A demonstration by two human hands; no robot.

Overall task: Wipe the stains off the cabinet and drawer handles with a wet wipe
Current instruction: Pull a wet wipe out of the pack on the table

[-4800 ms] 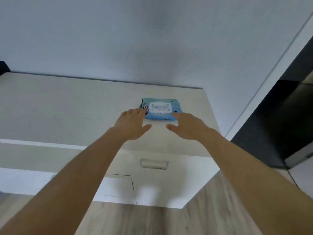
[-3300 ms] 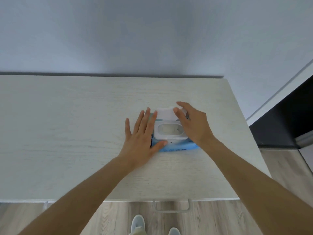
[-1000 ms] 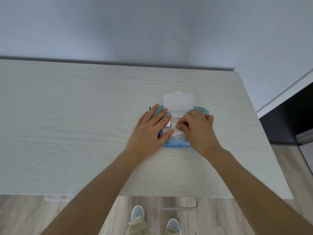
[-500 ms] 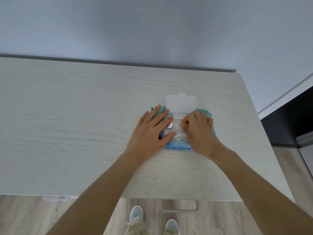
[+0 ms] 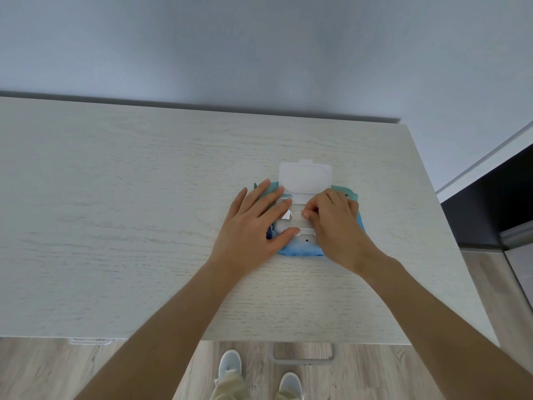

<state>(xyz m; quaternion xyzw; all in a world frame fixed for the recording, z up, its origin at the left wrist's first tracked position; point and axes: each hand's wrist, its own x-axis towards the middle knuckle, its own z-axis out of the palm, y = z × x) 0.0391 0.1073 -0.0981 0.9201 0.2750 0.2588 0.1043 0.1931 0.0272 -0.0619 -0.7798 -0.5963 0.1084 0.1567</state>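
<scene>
The flat blue-and-teal soft plastic pack of wet wipes (image 5: 300,249) lay on the pale wood-grain cabinet top (image 5: 129,226), toward its right end and about midway between the wall and the front edge. Its white hinged plastic lid (image 5: 305,176) stood flipped open on the far side of the pack, lying back toward the wall, so the dispensing opening just nearer than the lid was exposed.

The left hand (image 5: 253,223) rested flat on the left part of the pack, fingers straight and slightly spread, thumb stretched along the near side of the opening. That hold most likely served to pin the light pack down so it would not lift when a sheet was drawn out. The right hand (image 5: 334,223) sat on the right part of the pack with its fingers curled inward, the tips gathered at the opening; they appeared to be pinching at the edge of a wipe or the seal there, though what exactly they held could not be made out. A small white corner (image 5: 287,215) stuck up just left of the opening, by the left fingertips.

Below the pack, past the cabinet's front edge, a grey metal bar drawer handle (image 5: 302,357) projected, and a second pale handle (image 5: 89,340) showed far to the pack's left. Neither had been wiped yet; the wipe still had to come free first.
</scene>
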